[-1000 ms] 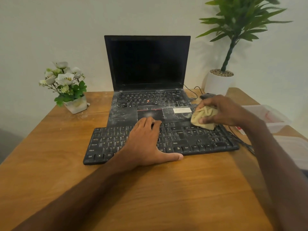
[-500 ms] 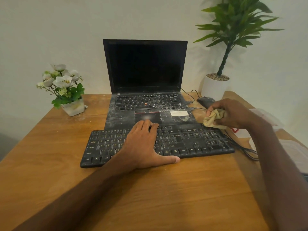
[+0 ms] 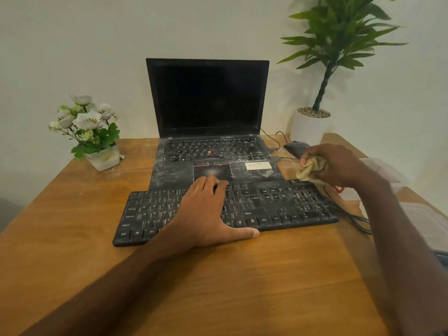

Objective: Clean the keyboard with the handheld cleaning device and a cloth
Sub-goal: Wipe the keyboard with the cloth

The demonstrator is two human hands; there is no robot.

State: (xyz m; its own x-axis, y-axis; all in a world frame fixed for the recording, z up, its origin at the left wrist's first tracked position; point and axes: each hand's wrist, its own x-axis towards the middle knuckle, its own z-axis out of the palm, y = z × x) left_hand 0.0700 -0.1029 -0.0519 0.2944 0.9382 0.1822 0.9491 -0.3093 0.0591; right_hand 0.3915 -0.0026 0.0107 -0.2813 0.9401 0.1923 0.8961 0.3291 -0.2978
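In the head view, a black keyboard (image 3: 278, 204), streaked with pale dust, is seen lying flat on a wooden table (image 3: 218, 287), with its far edge laid just against the front of an open laptop (image 3: 208, 98). The left hand (image 3: 203, 214) is laid flat on the middle of the keyboard, the fingers held straight and pointing toward the laptop's touchpad, while the thumb is stretched out along the table just beside the keyboard's near edge; nothing is grasped by it. The right hand (image 3: 337, 166) is held above the keyboard's far right corner, and a crumpled yellowish cloth (image 3: 309, 169) is bunched within its curled fingers. Whether the cloth touches the keys cannot be told. The laptop's screen is dark, and its palm rest and keys are smeared with white powder. A dark mouse (image 3: 294, 147) is seen beyond the right hand, partly hidden by it. A black cable (image 3: 349, 214) is run off the keyboard's right end. A small white pot of white flowers (image 3: 104, 158) is placed at the left of the table, and a tall green plant in a white pot (image 3: 306, 128) at the far right.
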